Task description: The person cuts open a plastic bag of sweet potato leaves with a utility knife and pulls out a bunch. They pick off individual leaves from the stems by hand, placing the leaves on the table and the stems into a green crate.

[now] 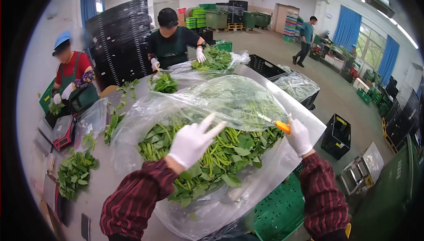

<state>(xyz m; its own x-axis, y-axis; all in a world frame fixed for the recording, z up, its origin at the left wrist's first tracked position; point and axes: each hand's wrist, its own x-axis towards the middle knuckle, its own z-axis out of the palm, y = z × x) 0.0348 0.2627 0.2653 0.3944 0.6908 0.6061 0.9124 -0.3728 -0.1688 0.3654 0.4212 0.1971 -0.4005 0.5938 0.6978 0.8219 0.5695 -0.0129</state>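
Observation:
A large clear plastic bag (pixel 229 91) lies cut or folded back over a heap of leafy green stems (pixel 225 146) in front of me. My left hand (pixel 194 141), in a white glove, is over the heap with its fingers stretched out and apart, fingertips right at the bag's edge. In my gloved right hand (pixel 298 137) is a box cutter (pixel 282 126) with an orange handle. Its blade is out, pointing left over the plastic at the right side of the heap.
Across the metal table (pixel 99 181), a co-worker (pixel 170 46) handles more greens; another person (pixel 75 71) stands left near a red scale (pixel 66 137). A loose bunch (pixel 76 174) lies at left. A green crate (pixel 280 212) sits below right, a black crate (pixel 336 136) beyond.

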